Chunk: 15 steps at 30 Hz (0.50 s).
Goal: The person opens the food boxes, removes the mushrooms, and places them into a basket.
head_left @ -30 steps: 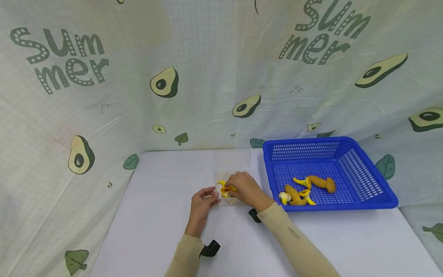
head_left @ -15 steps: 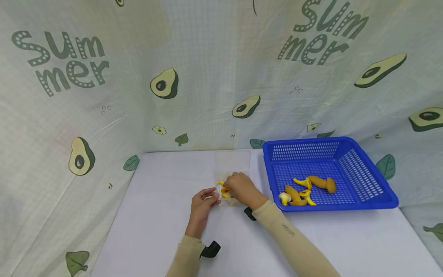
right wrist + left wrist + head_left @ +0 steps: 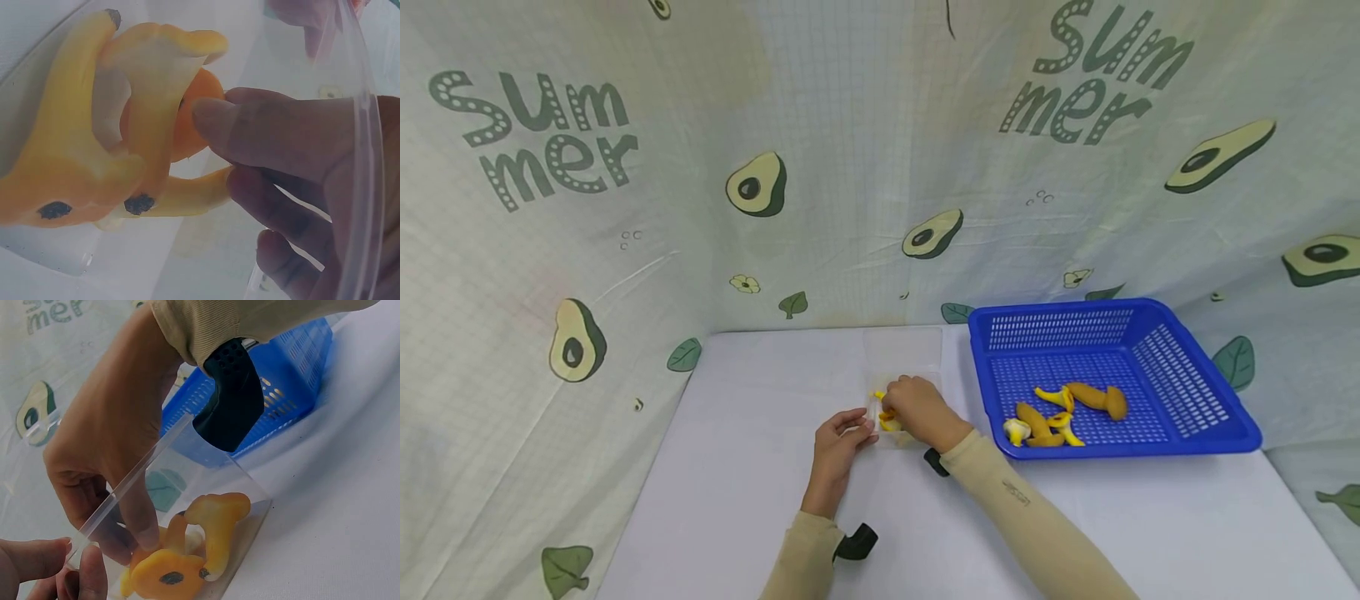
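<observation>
A clear plastic box (image 3: 244,470) stands on the white table, its lid (image 3: 902,346) folded back behind it. My left hand (image 3: 837,454) holds the box's left wall, thumb and fingers on either side of the edge. Inside the box, my right hand (image 3: 922,410) pinches an orange-yellow mushroom (image 3: 199,84) between thumb and fingers; they partly cover it. More yellow mushrooms (image 3: 219,528) with dark spots on their ends lie crowded together beside the fingers in the left wrist view. The right wrist camera sees these mushrooms (image 3: 153,103) through the clear wall.
To the right stands a blue perforated basket (image 3: 1150,310). In its near left part lie several brown mushrooms (image 3: 1097,400), some yellow ones (image 3: 1066,427) and a whitish one (image 3: 1017,430). A white cloth printed with avocados (image 3: 756,185) hangs behind the table.
My right hand has shifted slightly left within the box, and its forearm has followed. My left hand has stayed on the box wall. The basket's contents look the same.
</observation>
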{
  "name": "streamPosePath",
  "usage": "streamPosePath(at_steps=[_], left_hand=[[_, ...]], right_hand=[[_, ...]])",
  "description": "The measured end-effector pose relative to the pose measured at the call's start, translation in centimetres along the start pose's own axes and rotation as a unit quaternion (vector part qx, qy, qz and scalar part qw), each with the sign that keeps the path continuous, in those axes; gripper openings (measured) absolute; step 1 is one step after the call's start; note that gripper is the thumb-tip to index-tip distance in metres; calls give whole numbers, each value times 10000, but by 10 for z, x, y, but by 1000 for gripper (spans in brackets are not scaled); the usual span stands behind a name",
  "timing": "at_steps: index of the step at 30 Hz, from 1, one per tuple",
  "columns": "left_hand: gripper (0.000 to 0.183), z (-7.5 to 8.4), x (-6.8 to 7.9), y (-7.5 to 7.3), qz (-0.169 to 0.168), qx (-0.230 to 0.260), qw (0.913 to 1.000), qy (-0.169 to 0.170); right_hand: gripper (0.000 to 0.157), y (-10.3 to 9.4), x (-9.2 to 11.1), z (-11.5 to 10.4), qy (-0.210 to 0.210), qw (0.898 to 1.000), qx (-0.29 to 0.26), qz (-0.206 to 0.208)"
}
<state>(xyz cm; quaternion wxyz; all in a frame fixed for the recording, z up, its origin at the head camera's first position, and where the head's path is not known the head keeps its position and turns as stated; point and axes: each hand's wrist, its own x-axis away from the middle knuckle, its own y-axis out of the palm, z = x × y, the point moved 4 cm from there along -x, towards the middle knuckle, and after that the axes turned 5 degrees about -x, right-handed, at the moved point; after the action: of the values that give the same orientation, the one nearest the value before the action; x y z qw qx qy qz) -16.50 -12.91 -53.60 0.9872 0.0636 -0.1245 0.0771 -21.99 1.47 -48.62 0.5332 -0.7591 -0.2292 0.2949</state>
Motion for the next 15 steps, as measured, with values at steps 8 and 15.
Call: streamPosePath(at_steps=[8,15], left_hand=[[40,0,0,0,-26,59,10000,50],[39,0,1,0,-21,29,10000,20]], right_hand=[[11,2,-1,0,-70,9999,46,90],[12,1,-1,0,-9,10000,65,3]])
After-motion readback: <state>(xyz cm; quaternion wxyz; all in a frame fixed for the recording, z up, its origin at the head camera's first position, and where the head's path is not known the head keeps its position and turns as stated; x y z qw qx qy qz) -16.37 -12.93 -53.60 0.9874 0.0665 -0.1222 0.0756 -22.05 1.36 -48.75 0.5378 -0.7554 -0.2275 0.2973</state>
